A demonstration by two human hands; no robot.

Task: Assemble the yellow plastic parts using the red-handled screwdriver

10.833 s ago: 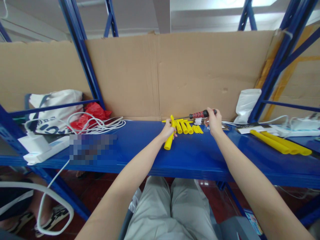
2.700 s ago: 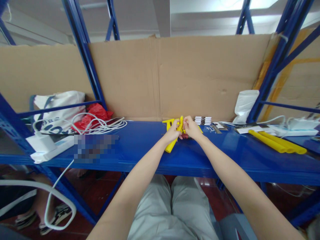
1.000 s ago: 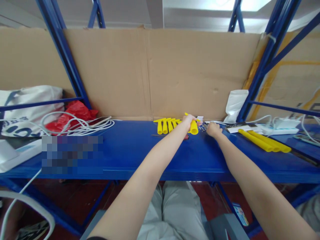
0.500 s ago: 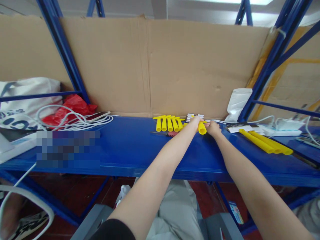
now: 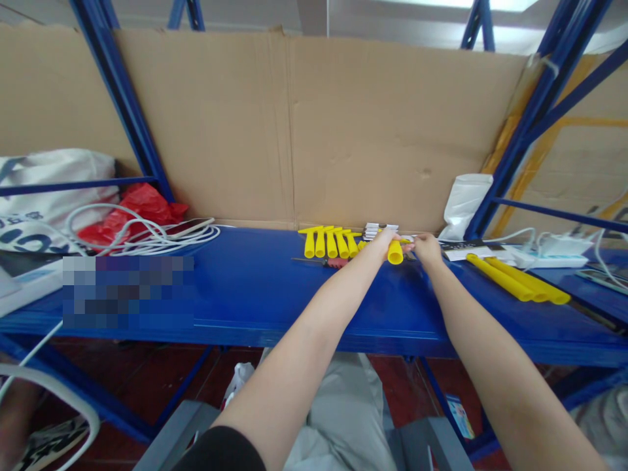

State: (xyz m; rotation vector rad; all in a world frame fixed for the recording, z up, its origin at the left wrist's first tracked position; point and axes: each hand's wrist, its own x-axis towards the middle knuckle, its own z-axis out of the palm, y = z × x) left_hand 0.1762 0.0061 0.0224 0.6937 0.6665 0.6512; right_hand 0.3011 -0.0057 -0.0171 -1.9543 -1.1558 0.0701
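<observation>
My left hand [image 5: 386, 241] is closed around a yellow plastic tube piece [image 5: 395, 253] with its round open end facing me. My right hand [image 5: 426, 249] sits just right of that piece, fingers pinched together near its side tip. Whatever lies in those fingers is too small to make out. Left of my hands, several similar yellow pieces [image 5: 332, 243] stand in a row with flat bars across their far ends. In front of the row lies a screwdriver [image 5: 336, 263] with a red handle and a thin shaft. Small white-and-dark parts [image 5: 373, 230] are lined up behind my left hand.
Long yellow tubes [image 5: 515, 280] lie on the right of the blue table [image 5: 255, 288], near a white power strip [image 5: 549, 256]. A white pouch [image 5: 464, 206] leans at the back right. Coiled white cable [image 5: 161, 239] and a red bag [image 5: 137, 212] are left. Cardboard [image 5: 220, 131] walls the back.
My right hand has drawn slightly right, away from the yellow piece. My left hand keeps its hold on it. The view has shifted a little.
</observation>
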